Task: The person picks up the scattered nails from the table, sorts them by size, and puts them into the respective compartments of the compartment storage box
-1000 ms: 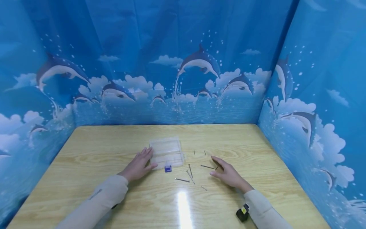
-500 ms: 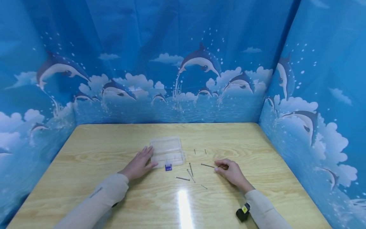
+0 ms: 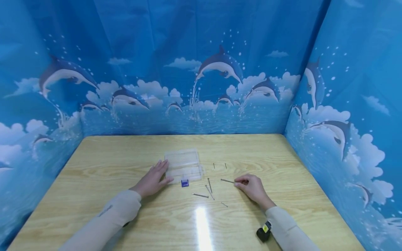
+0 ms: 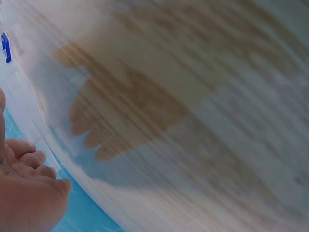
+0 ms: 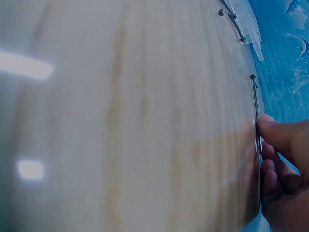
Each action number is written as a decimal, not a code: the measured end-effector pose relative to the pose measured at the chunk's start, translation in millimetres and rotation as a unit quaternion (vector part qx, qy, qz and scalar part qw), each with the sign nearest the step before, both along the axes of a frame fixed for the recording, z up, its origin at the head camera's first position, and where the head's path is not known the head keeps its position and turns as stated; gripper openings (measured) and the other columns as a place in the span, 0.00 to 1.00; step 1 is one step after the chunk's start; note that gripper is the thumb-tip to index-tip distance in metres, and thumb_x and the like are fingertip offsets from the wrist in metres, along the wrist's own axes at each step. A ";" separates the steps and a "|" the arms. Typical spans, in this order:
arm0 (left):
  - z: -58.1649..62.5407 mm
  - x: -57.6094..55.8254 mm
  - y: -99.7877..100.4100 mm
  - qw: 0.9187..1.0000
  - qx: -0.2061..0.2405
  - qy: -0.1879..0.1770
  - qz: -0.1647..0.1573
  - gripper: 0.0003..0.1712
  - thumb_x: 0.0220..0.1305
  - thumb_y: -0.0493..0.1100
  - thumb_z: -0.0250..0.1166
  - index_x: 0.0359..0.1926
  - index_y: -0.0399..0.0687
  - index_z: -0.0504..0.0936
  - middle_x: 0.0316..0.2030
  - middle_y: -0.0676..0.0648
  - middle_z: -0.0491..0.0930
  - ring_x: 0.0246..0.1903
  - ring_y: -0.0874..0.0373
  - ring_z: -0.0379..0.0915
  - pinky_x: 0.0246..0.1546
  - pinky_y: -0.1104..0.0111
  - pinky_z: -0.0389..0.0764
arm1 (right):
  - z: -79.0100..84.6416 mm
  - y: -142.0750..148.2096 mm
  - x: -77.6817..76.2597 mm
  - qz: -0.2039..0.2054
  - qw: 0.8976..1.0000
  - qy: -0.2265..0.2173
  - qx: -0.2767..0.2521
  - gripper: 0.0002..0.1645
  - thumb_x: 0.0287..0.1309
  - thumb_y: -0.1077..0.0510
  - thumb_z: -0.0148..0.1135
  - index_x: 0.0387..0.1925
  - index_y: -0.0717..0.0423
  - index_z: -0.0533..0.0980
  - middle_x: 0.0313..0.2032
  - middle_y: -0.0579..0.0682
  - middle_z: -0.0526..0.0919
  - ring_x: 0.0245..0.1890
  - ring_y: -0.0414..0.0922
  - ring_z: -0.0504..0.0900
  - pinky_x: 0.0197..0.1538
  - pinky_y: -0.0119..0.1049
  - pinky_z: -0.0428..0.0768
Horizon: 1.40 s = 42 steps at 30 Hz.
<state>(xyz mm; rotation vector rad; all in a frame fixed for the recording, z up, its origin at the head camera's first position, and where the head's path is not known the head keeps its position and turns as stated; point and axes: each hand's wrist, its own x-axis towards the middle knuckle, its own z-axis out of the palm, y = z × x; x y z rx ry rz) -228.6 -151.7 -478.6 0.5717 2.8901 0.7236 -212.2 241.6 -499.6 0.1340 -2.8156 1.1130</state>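
Note:
My right hand (image 3: 251,187) pinches the right end of a long dark nail (image 3: 226,180) between thumb and fingers. In the right wrist view the nail (image 5: 255,96) runs out past the thumb, close over the table. My left hand (image 3: 153,178) rests at the left edge of a clear plastic case (image 3: 183,162), fingers extended. A small blue clasp (image 3: 184,183) sits at the case's front edge. In the left wrist view the left hand (image 4: 29,188) shows at the lower left, the blue clasp (image 4: 6,48) above it.
Several more nails lie on the wooden table: a long nail (image 3: 200,195) in front, two crossing close by, a small nail (image 3: 224,204) nearer me, and two short ones behind. A black wrist camera (image 3: 263,233) hangs at the right sleeve. Blue dolphin-print curtains (image 3: 201,69) surround the table.
My right hand has gone from spread fingers beside the long nail to pinching its right end. The left hand has stayed at the case.

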 end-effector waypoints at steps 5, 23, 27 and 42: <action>-0.7 -0.9 -0.2 1.000 -0.004 -0.005 0.000 0.43 0.70 0.58 0.53 0.72 0.35 0.51 0.73 0.36 0.48 0.73 0.40 0.39 0.72 0.48 0.44 | 2.4 -3.4 -1.5 -0.009 1.000 0.004 0.015 0.04 0.47 0.61 0.74 0.28 0.54 0.85 0.27 0.46 0.84 0.28 0.38 0.76 0.32 0.27 0.74; -1.3 -0.3 -0.7 1.000 -0.003 -0.006 0.000 0.43 0.70 0.58 0.53 0.72 0.35 0.52 0.73 0.36 0.48 0.73 0.41 0.39 0.72 0.48 0.45 | 8.9 -11.2 -0.8 -0.003 0.999 -0.039 0.038 0.04 0.53 0.62 0.69 0.25 0.57 0.82 0.24 0.44 0.81 0.26 0.38 0.74 0.32 0.30 0.74; -2.0 -0.3 -1.2 1.000 -0.001 -0.002 -0.001 0.43 0.70 0.58 0.53 0.72 0.34 0.52 0.73 0.36 0.48 0.73 0.40 0.39 0.72 0.48 0.45 | 7.9 -10.4 -1.5 -0.002 0.999 -0.037 0.037 0.04 0.54 0.62 0.68 0.26 0.57 0.82 0.23 0.44 0.80 0.25 0.38 0.73 0.30 0.29 0.72; -2.6 -0.9 -0.4 1.000 0.000 0.003 -0.006 0.42 0.70 0.57 0.54 0.72 0.33 0.53 0.73 0.35 0.49 0.73 0.40 0.40 0.72 0.47 0.45 | 10.3 -7.9 -4.6 0.002 0.999 -0.034 0.024 0.03 0.55 0.63 0.67 0.27 0.57 0.82 0.23 0.45 0.80 0.24 0.38 0.72 0.29 0.28 0.72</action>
